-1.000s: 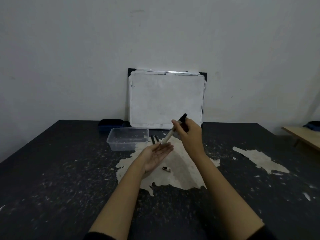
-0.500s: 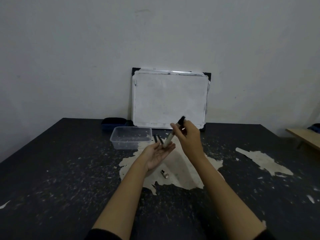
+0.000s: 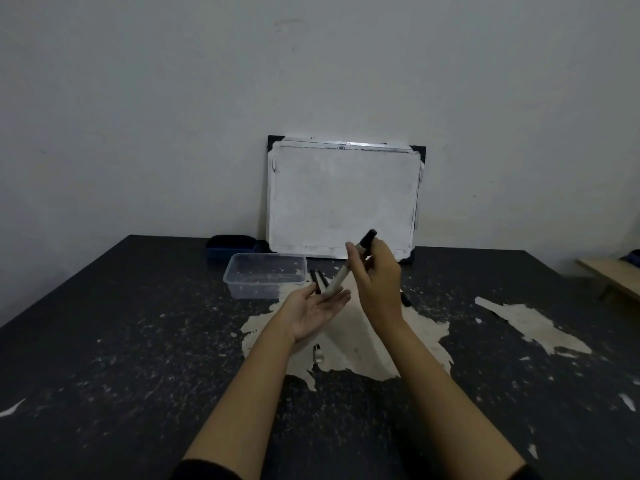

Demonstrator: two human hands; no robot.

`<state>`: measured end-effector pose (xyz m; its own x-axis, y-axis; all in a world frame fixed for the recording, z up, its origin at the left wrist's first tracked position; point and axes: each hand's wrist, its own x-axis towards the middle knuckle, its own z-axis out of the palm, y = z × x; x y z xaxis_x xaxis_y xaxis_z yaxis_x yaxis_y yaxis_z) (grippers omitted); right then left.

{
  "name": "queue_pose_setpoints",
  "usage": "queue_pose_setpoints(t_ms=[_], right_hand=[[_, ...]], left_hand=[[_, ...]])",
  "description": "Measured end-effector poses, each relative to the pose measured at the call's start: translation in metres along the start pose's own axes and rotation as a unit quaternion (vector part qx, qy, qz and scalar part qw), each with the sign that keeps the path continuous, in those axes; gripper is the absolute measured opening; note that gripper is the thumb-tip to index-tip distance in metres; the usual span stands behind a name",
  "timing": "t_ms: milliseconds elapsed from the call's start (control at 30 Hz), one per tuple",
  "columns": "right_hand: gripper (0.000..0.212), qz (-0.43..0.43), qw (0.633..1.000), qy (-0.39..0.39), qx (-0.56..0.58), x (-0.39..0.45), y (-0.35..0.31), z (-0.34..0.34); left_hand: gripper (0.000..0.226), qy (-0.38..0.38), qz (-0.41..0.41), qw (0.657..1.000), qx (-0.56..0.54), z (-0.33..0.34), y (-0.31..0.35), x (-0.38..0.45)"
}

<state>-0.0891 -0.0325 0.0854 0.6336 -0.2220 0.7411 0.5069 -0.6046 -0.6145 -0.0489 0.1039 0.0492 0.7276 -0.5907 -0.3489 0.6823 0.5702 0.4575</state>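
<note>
Gripping marker (image 3: 349, 268), right hand (image 3: 377, 289) fingers clamped; tip on flat left hand (image 3: 317, 311), fingers apart

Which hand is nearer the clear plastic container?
Left. The left hand, open palm up, is just right of the clear container; the right hand, gripping the marker, is farther right, past the left hand.

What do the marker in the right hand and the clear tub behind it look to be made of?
The marker looks like smooth plastic: a pale barrel with a black end and a dull sheen. The tub is probably thin clear plastic, since the dark table shows through its walls.
</note>
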Motion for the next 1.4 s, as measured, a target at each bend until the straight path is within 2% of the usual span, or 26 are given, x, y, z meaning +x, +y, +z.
queue_pose_setpoints(t_ms=[67,167,267,433,467,533,567,667,733,867,967,1067,1233,1400], right_hand=[[0.036,0.014,0.999,-0.015,-0.025,0.004,0.0,0.0],[0.036,0.014,1.0,0.003,-0.023,0.006,0.007,0.001],[0.04,0.017,0.996,-0.03,-0.076,0.008,0.001,-0.001],[0.025,-0.045,0.988,0.129,0.071,0.011,-0.041,-0.011],[0.024,-0.041,0.99,0.113,0.069,0.008,-0.041,-0.008],[0.024,0.015,1.0,-0.002,-0.007,-0.005,-0.03,0.004],[0.024,0.041,0.998,-0.035,-0.041,-0.012,-0.02,0.009],[0.03,0.059,0.998,0.027,-0.016,-0.009,-0.002,0.007],[0.035,0.072,0.997,0.033,-0.005,-0.003,0.001,0.004],[0.037,0.093,0.995,0.029,-0.009,0.004,0.006,0.001],[0.042,0.137,0.989,0.048,0.008,0.009,0.009,-0.005],[0.038,0.177,0.981,0.054,0.051,0.013,0.011,-0.012],[0.044,0.292,0.948,0.071,0.108,0.017,0.023,-0.014],[0.036,0.467,0.854,0.075,0.215,0.012,0.033,-0.021]], left_hand=[[0.054,0.001,-0.004,1.0,-0.011,-0.002,0.001,-0.002],[0.054,-0.022,-0.01,1.0,0.006,-0.005,0.0,-0.004],[0.056,-0.025,-0.019,0.999,-0.008,-0.003,0.002,-0.006],[0.064,-0.025,-0.019,0.998,-0.053,0.0,0.006,-0.002],[0.066,-0.029,-0.02,0.997,-0.063,0.001,0.007,-0.001],[0.067,-0.044,-0.024,0.995,-0.084,0.002,0.005,-0.001],[0.067,-0.046,-0.026,0.995,-0.09,0.002,0.003,-0.001],[0.062,-0.049,-0.015,0.992,-0.116,0.001,-0.001,0.0],[0.054,-0.052,-0.006,0.991,-0.123,-0.001,-0.001,-0.001],[0.041,-0.072,-0.003,0.995,-0.074,0.002,-0.001,-0.009],[0.035,-0.059,-0.013,0.998,0.032,0.002,-0.001,-0.012],[0.036,-0.059,-0.031,0.989,0.13,-0.003,0.002,-0.017],[0.03,-0.101,-0.058,0.977,0.177,-0.009,0.009,-0.022],[0.022,-0.09,-0.066,0.965,0.237,-0.013,0.021,-0.032]])
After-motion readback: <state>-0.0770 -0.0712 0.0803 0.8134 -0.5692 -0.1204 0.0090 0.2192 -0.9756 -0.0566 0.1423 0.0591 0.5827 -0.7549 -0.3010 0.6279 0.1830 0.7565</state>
